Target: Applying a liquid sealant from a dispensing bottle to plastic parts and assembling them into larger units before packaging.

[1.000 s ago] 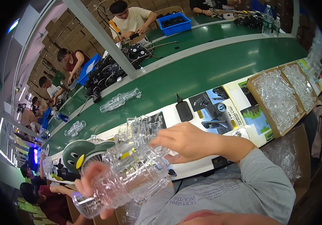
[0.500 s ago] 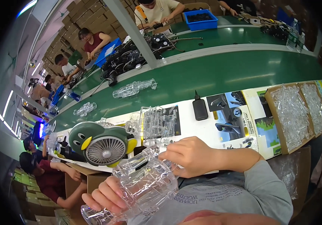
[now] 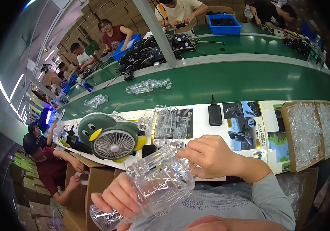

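Both hands close on one clear plastic assembly [image 3: 161, 186], which lies aslant in front of the wearer's chest, its lower end toward the left and its upper end toward the right. The left hand [image 3: 119, 195] wraps the lower part, fingers laid over the near tube; the right hand [image 3: 213, 156] grasps the upper end between bent fingers and thumb, though whether a separate small part sits in that pinch cannot be told.

Relative to the frame one second earlier, the assembly no longer covers the penguin-shaped fan [image 3: 107, 124] and is now seen sharply, as is the left hand; the view has also turned. The right hand remains at the upper end, which suggests that handling centres there while the left hand steadies the piece.

Pose: the left hand is low, its knuckles up; the right forearm comes in from the right, wrist bent, back of the hand uppermost.

Beyond the hands, a cluster of clear parts [image 3: 168, 125] stands on the white work surface [image 3: 203, 133], with a black bottle [image 3: 215, 114] to its right and a cardboard tray [image 3: 288, 139] of clear pieces farther right. Two clear assemblies lie on the green belt [image 3: 211, 81] behind.
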A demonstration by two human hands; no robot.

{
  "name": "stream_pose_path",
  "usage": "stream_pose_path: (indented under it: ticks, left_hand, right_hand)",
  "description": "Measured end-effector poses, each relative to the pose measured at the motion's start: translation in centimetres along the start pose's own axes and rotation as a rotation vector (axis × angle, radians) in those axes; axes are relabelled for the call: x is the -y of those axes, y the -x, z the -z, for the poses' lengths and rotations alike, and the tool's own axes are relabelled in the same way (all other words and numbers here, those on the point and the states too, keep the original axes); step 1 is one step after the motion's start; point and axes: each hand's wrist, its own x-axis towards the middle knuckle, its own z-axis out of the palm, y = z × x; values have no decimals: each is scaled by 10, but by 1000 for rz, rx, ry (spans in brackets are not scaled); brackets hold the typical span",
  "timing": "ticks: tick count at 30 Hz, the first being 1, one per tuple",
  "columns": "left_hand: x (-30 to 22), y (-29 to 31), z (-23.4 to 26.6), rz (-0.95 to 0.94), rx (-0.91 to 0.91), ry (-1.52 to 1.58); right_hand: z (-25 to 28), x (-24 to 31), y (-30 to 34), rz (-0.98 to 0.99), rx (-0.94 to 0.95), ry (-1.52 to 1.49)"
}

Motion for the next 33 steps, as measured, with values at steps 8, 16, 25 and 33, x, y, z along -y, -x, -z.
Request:
stream_pose_path:
  ticks: [8, 16, 25, 33]
  left_hand:
    - [3, 0, -11, -86, 20, -9]
    - [-7, 2, -4, 50, -15, -4]
    - [53, -16, 11, 16, -62, 106]
    - [82, -15, 21, 303, -39, -45]
  right_hand:
    - [1, 3, 2, -14, 17, -22]
    - [-5, 8, 2, -48, -69, 1]
    - [13, -16, -4, -134, -45, 37]
    - [40, -49, -8, -311, -165, 366]
